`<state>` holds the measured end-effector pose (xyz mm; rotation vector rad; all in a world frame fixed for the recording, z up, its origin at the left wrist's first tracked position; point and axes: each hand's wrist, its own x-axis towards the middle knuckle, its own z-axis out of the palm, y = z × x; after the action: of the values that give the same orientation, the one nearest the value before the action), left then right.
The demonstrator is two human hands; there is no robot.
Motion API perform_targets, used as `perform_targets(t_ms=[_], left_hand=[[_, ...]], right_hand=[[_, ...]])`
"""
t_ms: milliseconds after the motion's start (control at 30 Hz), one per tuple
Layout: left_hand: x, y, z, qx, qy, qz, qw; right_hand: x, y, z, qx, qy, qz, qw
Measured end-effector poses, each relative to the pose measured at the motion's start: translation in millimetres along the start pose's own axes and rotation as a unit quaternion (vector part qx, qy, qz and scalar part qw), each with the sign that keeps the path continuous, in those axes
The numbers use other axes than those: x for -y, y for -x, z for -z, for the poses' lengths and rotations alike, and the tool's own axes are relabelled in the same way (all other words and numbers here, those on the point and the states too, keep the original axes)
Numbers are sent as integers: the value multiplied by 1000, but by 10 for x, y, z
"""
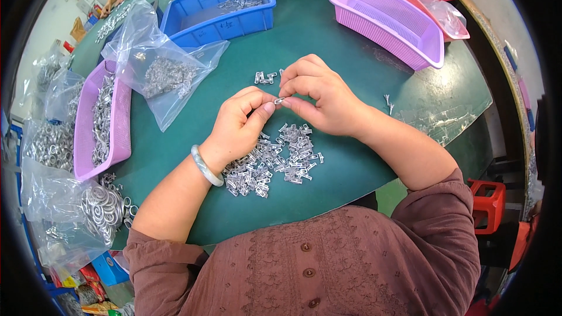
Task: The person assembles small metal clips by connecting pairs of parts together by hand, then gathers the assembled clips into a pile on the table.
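Between the fingertips of both my hands is a small silvery metal buckle-like piece (279, 100). My left hand (241, 123) pinches its left end with thumb and forefinger, and a pale bangle circles that wrist. From the other side, my right hand (322, 96) closes on it with thumb and forefinger. Just beyond my fingers lies a small cluster of similar metal pieces (265, 78). Nearer my body, a loose heap of small metal pieces (257, 167) spreads over the green tabletop (351, 167), partly hidden by my left hand.
At left stand a pink basket (124, 131) of metal parts and an opened plastic bag (170, 76) of small pieces. Metal rings (102, 210) lie near the left edge. A blue bin (219, 26) and purple basket (389, 29) sit farther off. Another person's hand (107, 9) works far left.
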<state>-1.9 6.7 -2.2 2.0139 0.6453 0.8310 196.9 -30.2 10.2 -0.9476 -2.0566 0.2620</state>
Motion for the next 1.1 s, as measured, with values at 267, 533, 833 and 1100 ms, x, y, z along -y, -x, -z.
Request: perform_targets(t_ms=[267,533,833,1100], left_hand=[[-11,0,7,0,17,11,1000],[-6,3,5,-11,17,3,1000],[-34,12,8,-22,-1,14,1000],[-37,6,4,-23,-17,8,1000]], right_hand=[[-3,4,8,0,-10,-2,1000],[-16,13,6,9,-29,-3,1000],[-41,26,21,17,-20,-14,1000],[-33,20,32,23,-26,-22,999]])
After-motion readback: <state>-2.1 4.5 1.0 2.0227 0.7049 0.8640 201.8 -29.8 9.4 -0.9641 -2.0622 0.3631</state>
